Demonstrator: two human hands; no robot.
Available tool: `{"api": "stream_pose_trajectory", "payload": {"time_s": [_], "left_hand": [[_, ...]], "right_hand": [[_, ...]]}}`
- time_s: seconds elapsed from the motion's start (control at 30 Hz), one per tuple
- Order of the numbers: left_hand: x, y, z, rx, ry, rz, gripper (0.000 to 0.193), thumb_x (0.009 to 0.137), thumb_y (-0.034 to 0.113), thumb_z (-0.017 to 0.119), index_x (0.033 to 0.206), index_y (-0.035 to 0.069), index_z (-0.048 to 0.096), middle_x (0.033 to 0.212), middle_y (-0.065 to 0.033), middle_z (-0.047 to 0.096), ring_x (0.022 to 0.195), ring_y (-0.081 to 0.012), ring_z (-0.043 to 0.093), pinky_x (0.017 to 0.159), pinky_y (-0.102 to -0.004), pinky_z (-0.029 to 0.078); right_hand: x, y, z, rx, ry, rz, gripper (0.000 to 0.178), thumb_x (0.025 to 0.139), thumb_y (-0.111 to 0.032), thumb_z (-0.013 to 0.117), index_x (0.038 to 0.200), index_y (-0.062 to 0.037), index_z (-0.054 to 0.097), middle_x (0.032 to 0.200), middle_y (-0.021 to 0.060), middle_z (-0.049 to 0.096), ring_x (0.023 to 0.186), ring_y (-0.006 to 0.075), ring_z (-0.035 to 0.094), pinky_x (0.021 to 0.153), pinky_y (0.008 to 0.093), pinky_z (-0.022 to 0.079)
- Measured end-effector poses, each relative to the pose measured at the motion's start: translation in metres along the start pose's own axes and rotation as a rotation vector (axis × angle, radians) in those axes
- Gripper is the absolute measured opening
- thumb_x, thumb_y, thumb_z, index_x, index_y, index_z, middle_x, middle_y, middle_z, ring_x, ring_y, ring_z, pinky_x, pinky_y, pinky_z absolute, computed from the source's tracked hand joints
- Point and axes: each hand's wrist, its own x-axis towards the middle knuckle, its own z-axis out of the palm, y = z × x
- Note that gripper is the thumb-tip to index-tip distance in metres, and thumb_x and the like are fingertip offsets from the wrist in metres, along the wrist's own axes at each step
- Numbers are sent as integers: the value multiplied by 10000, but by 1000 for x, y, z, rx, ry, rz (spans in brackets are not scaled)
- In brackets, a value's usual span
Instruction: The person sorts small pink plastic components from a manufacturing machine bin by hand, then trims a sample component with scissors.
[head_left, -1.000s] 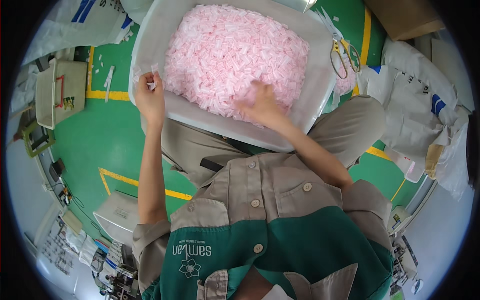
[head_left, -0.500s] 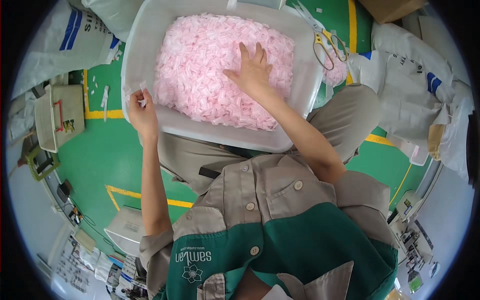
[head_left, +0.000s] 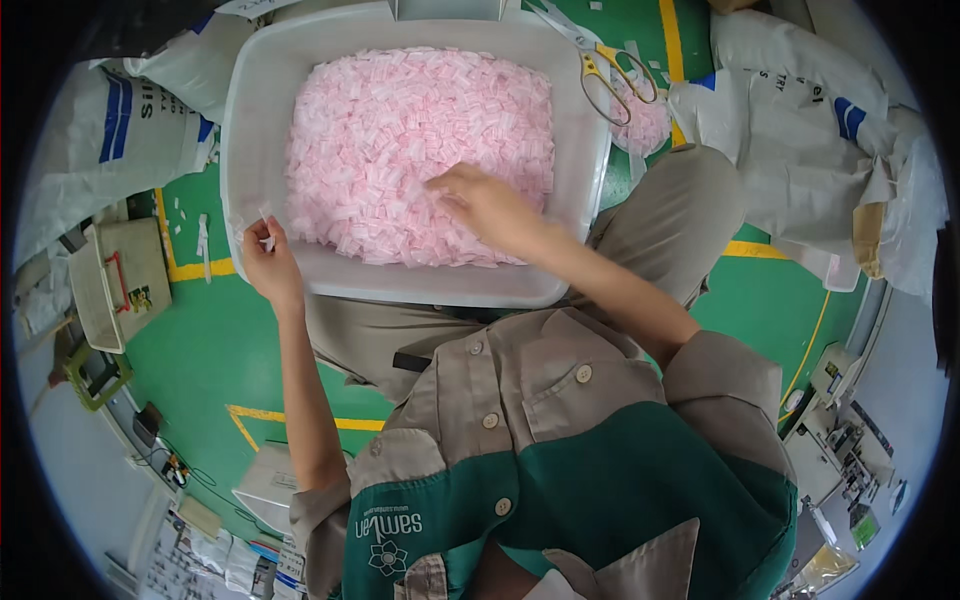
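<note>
A light grey plastic tub (head_left: 262, 110) rests in front of me, holding a broad heap of small pink-and-white packets (head_left: 400, 130). At the tub's left rim my left hand (head_left: 270, 262) is closed, pinching one or more small whitish packets (head_left: 267, 240) between thumb and fingers. My right hand (head_left: 490, 212) is low over the near right part of the heap, its fingers bent and pointing left. Motion blurs it, so whether it grips any packets cannot be made out.
Yellow-handled scissors (head_left: 590, 62) lie across the tub's far right rim. Beside it is a clear bag of pink packets (head_left: 640, 118). White sacks (head_left: 155, 125) stand at left and more sacks (head_left: 790, 150) at right. A pale crate (head_left: 120, 285) sits on the green floor.
My right hand has moved left and nearer to me over the heap, its spread fingers now bent. My left hand still pinches at the left rim. The whole view has shifted slightly.
</note>
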Motion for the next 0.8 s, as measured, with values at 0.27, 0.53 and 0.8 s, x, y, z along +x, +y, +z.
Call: {"api": "stream_pose_trajectory", "payload": {"time_s": [0.27,0.53,0.8], "left_hand": [[5,2,1,-5,-3,13,239,913,249,643,916,10,628,795,-57,608,702,-173,503,643,-312,433],[3,3,2,-6,-1,13,241,915,246,641,922,5,627,810,-61,619,702,-176,508,655,-313,439],[2,3,1,5,-57,43,247,921,241,630,959,-2,633,809,-80,627,687,-190,502,658,-317,438]], "right_hand": [[5,22,-178,-540,710,20,206,849,-107,681,1036,-25,658,923,153,633,782,279,634,673,360,520],[6,62,-184,-818,486,125,454,794,-279,751,1094,30,605,928,184,635,845,336,634,730,407,508],[-10,67,-176,-667,576,134,362,813,-184,726,1066,53,623,952,203,626,793,346,636,691,408,522]]}}
